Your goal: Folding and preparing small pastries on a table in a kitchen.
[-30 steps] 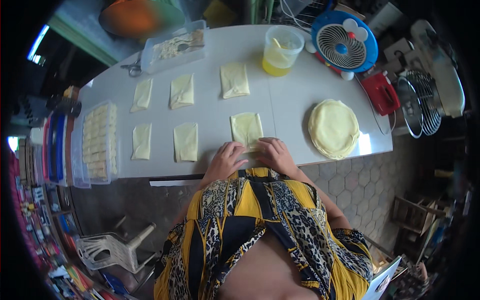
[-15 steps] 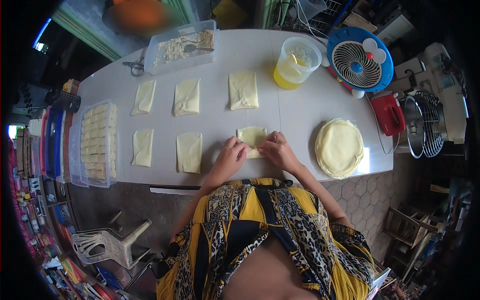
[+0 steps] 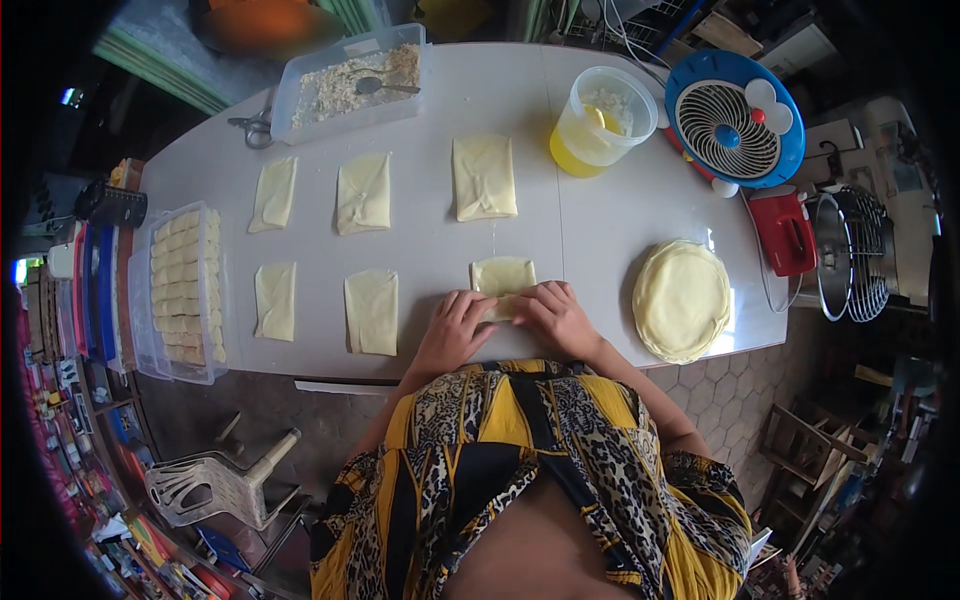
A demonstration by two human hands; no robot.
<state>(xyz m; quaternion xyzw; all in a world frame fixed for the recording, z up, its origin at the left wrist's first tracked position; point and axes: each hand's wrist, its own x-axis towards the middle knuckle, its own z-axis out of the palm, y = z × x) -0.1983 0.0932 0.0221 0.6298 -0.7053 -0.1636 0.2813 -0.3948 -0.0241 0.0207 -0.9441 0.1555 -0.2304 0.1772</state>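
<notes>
At the table's near edge lies a small pale dough sheet (image 3: 503, 272), its near part turned over into a fold. My left hand (image 3: 453, 328) has its fingertips on the left end of that fold, thumb tucked toward the middle. From the other side, my right hand (image 3: 555, 318) grips the fold's right end with bent fingers. The two thumbs nearly meet, and the fingers cover part of the fold. Left of my hands is a folded dough piece (image 3: 371, 312); beyond the sheet rests a larger one (image 3: 484, 178).
A round dough stack (image 3: 682, 300) sits right, near a tub of yellow liquid (image 3: 590, 135) and a blue fan (image 3: 733, 120). A clear box of crumbly filling (image 3: 300, 72) with spoons, scissors (image 3: 257, 130) and a box of rolls (image 3: 187, 285) stand left.
My fingers have flattened and spread more over the dough fold, pressing lower along it. The view has shifted slightly; the other dough pieces stay in place.
</notes>
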